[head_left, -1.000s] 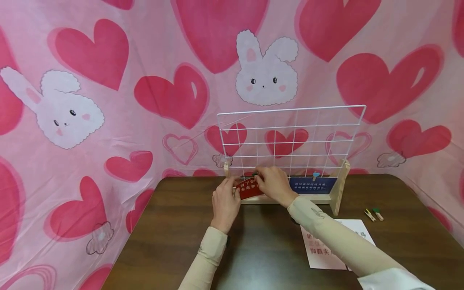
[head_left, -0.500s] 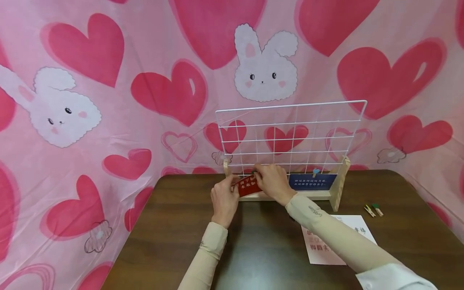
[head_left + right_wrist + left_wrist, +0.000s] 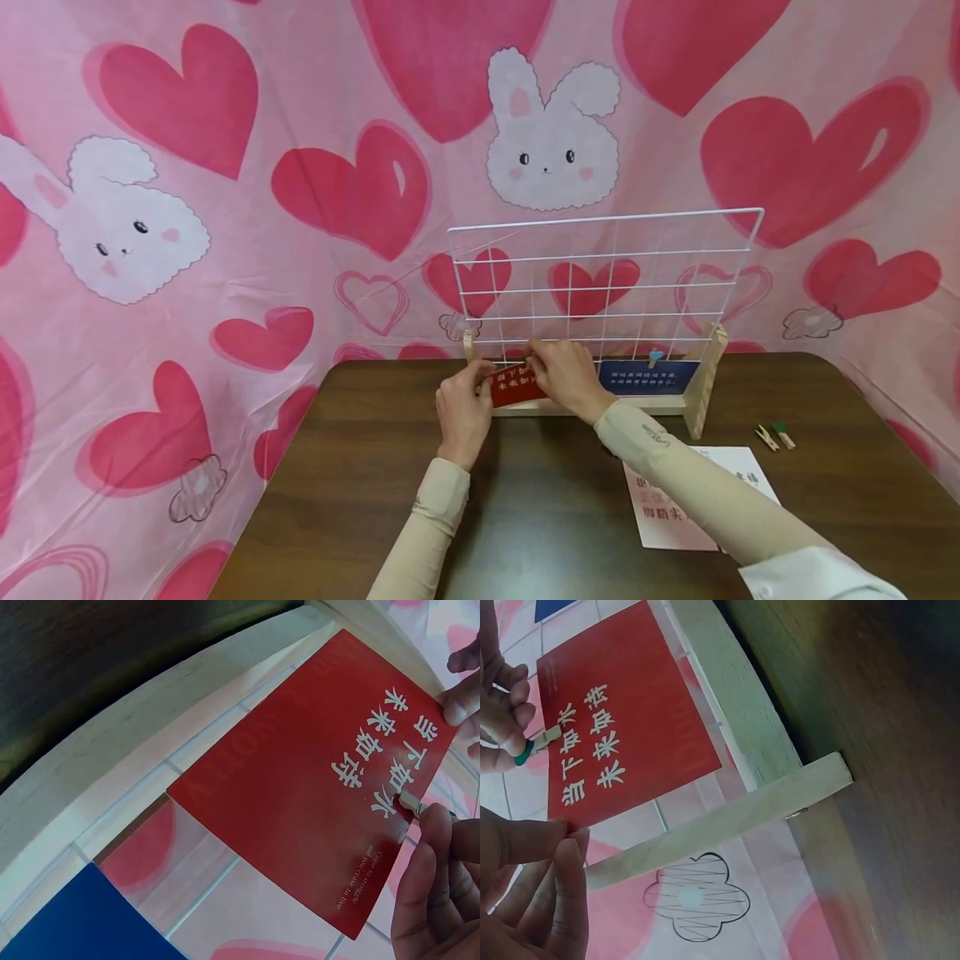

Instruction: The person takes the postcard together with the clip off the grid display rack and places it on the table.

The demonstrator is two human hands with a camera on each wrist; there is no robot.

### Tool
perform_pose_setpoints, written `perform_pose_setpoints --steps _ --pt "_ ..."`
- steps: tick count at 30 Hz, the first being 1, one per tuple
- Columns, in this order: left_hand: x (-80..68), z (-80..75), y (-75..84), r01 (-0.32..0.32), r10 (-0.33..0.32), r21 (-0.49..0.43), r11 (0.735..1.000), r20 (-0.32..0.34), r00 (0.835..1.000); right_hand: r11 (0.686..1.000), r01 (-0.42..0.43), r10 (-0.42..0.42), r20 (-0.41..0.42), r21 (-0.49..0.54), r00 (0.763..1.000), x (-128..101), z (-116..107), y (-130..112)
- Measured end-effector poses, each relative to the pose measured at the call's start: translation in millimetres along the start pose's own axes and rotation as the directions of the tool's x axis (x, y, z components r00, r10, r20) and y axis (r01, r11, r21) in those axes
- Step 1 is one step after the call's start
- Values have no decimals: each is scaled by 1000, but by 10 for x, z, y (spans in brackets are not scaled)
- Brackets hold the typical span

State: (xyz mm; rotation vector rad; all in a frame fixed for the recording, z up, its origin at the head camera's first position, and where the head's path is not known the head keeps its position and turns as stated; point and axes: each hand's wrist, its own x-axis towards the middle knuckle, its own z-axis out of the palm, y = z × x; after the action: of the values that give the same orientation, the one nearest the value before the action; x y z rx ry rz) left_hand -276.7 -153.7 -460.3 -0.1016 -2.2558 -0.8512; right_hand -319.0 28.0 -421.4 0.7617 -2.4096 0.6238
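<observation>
Two hands meet at the foot of a white wire grid (image 3: pixel 606 283) that stands upright in a wooden base (image 3: pixel 660 406) on a dark brown tabletop (image 3: pixel 540 500). The left hand (image 3: pixel 463 411) pinches the left edge of a red card (image 3: pixel 513 385) between thumb and fingers (image 3: pixel 551 847), holding it flat against the lowest row of the grid. The right hand (image 3: pixel 566 379) has its fingers curled around a small wooden clothespin with a green tip (image 3: pixel 536 744), which sits at the card's upper edge by the wire. A blue card (image 3: pixel 647 377) hangs on the same row, to the right of the red one, under a light blue clip (image 3: pixel 655 357). Right of the grid's base, two loose clothespins (image 3: pixel 774 436) lie on the tabletop, and white printed sheets (image 3: pixel 671 521) lie nearer the person, partly under the right sleeve. Pink cloth with hearts and rabbits (image 3: pixel 225 208) hangs behind the grid.
</observation>
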Motion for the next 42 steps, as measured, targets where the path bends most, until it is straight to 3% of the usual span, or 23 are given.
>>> perform_pose_setpoints --steps 15,22,33,42 --pt "32 -56 6 31 -31 -2 1000 21 999 990 -69 64 47 122 997 -2 -64 44" --pt "74 -108 5 28 -27 -20 999 30 999 982 -75 66 60 174 996 57 -199 13" --pt "100 -278 77 70 -57 -93 993 133 990 930 -208 158 182 302 970 86 -419 66" --pt "128 -441 110 126 -86 -156 980 243 966 893 -230 173 175 388 969 16 -556 158"
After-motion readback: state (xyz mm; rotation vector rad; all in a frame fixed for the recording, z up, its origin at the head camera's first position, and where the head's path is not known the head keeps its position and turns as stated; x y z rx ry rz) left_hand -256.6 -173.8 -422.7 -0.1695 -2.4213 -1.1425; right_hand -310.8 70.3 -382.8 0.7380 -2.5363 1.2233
